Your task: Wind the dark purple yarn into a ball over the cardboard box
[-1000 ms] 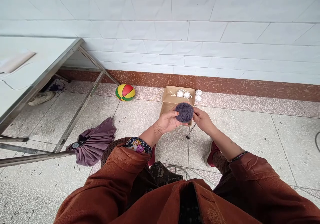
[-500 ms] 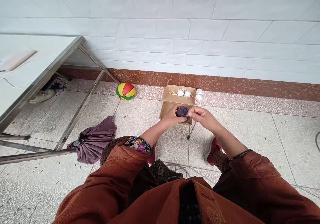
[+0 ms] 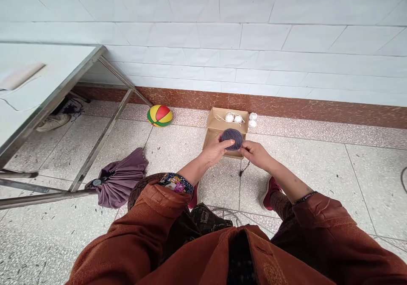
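A dark purple-grey ball of yarn (image 3: 231, 138) is gripped by my left hand (image 3: 215, 150), the thumb lying across its front. At the ball's lower right side, my right hand (image 3: 256, 153) has its fingers pinched together on a strand of the yarn. A loose dark strand (image 3: 245, 167) hangs below the right hand over the floor. Behind and below the ball is an open cardboard box (image 3: 209, 135), partly hidden by my hands. Small white yarn balls (image 3: 229, 117) lie on its raised lid, with a loose white strand beside them.
More white balls (image 3: 252, 120) sit right of the box by the wall. A coloured ball (image 3: 160, 115) and a folded purple umbrella (image 3: 122, 177) lie to the left. A metal-framed table (image 3: 85, 62) stands at far left, a shoe (image 3: 53, 122) beneath it.
The yarn ball has been turned and lifted slightly, showing a broader face. My left thumb now lies over its front. My right hand has shifted slightly down, from the ball's front to its side.
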Available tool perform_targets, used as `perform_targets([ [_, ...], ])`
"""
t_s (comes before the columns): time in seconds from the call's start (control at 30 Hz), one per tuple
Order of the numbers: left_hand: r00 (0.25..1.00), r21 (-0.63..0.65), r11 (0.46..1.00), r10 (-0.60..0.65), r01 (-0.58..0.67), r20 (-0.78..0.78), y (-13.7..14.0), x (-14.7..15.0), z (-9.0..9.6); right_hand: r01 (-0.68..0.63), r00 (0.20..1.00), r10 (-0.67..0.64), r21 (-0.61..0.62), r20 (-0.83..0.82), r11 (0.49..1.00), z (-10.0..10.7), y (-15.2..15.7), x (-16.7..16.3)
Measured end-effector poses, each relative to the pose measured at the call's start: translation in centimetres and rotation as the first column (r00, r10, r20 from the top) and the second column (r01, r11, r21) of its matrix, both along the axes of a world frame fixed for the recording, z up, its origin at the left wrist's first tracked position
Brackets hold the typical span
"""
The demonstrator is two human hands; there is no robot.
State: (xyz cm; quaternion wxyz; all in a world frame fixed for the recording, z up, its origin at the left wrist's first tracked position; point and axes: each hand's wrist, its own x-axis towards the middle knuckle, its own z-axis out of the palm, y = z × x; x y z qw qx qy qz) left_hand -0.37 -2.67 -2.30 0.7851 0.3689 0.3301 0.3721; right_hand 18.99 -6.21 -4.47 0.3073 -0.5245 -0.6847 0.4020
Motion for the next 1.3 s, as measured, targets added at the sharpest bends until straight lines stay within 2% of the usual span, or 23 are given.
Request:
perform_targets([
  [0.1,0.997,-0.002,0.998,0.066,-0.066,-0.032,0.2,0.2,-0.4,-0.091,0.993,0.087,-0.055,-0.078,0.994,1.1,-0.4,-0.2],
  [0.2,0.995,-0.005,0.998,0.069,-0.069,-0.076,0.1,0.2,-0.8,-0.128,0.974,0.107,-0.094,-0.197,0.987,2.4,-0.5,-0.3],
  [0.27,0.986,0.018,0.999,0.042,-0.039,-0.159,0.0,0.2,-1.0,-0.113,0.962,0.085,-0.098,-0.259,0.989,3.1,-0.4,-0.1],
  [0.37,0.965,0.078,0.994,-0.058,0.08,-0.255,-0.3,0.2,-1.4,-0.013,0.954,-0.007,-0.066,-0.301,0.998,3.5,0.0,0.2],
  [0.43,0.962,0.076,0.981,-0.158,0.179,-0.222,-0.6,0.1,-1.4,0.084,0.949,-0.092,-0.04,-0.301,0.996,3.2,0.4,0.4],
  [0.53,0.961,0.028,0.963,-0.264,0.267,-0.087,-0.9,0.0,-0.9,0.207,0.943,-0.206,-0.026,-0.263,0.978,2.3,0.7,0.5],
  [0.7,0.953,-0.026,0.955,-0.293,0.295,0.075,-1.1,-0.4,0.4,0.24,0.964,-0.239,-0.004,-0.112,0.971,0.6,0.8,0.5],
  [0.9,0.957,-0.06,0.967,-0.235,0.248,0.168,-0.5,-0.7,0.9,0.187,0.978,-0.191,0.054,0.081,0.981,-0.9,0.5,0.5],
  [1.07,0.983,-0.024,0.995,-0.09,0.095,0.161,0.2,-0.5,0.5,0.069,0.993,-0.076,0.073,0.091,0.995,-0.5,0.2,0.2],
  [1.2,0.996,0.016,0.996,0.083,-0.082,-0.029,0.9,-0.4,-0.5,-0.09,0.995,0.09,0.016,-0.044,0.996,1.2,-0.4,-0.1],
  [1.3,0.95,0.102,0.992,0.104,-0.077,-0.293,1.1,-0.4,-1.5,-0.155,0.969,0.138,-0.066,-0.207,0.986,2.5,-0.6,0.0],
])
